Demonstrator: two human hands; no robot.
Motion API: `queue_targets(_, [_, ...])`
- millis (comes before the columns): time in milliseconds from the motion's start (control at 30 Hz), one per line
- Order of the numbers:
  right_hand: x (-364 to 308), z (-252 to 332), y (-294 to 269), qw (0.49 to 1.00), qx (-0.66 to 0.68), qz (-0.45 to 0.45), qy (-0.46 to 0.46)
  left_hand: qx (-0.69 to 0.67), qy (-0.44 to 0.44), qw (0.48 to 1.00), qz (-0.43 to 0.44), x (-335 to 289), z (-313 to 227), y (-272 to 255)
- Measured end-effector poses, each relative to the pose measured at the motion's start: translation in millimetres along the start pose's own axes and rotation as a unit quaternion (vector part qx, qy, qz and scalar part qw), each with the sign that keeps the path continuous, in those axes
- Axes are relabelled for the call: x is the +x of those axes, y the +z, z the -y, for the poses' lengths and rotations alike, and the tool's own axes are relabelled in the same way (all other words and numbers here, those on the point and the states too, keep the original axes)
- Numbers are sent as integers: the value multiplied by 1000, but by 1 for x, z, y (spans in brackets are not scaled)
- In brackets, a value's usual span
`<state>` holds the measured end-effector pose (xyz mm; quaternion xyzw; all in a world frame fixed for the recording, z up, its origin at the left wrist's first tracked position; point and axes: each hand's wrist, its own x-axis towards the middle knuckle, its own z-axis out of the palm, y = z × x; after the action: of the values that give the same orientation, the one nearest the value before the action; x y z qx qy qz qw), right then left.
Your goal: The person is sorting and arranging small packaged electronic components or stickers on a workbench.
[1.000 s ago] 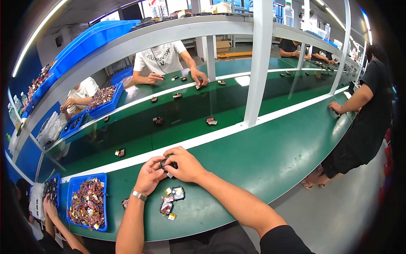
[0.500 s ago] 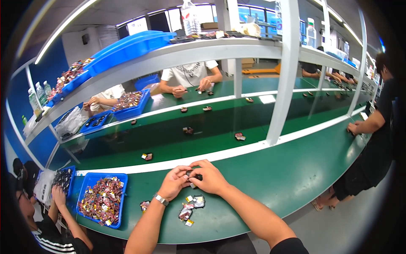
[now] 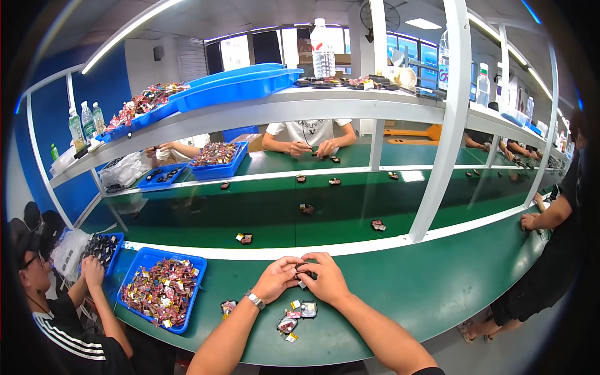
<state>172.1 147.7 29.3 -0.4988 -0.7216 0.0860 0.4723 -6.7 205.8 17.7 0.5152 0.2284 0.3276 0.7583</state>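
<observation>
My left hand and my right hand meet above the green tabletop. Between their fingertips is a small dark plastic piece, mostly covered by the fingers, so its exact kind does not show. A little pale bit sticks out below it. Between my forearms lie a small black-edged case with a clear front and another small unit with red and yellow parts. One more small red-and-white part is beside my left forearm.
A blue bin heaped with small red and yellow parts stands at left. A person works beyond it. A white shelf post rises ahead, by a green belt carrying scattered units. Another person stands at right.
The whole view has tilted up and turned left, so things sit lower and further right. Both hands stay together on the dark piece, with fingers slightly shifted.
</observation>
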Motion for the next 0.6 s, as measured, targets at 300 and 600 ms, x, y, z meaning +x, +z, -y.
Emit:
queue_targets(300, [3, 6, 1, 998, 11, -20, -61, -10, 19, 1000, -10, 3, 9, -5])
queue_targets(600, [4, 5, -2, 998, 12, -38, -49, -68, 57, 996, 31, 4, 6, -5])
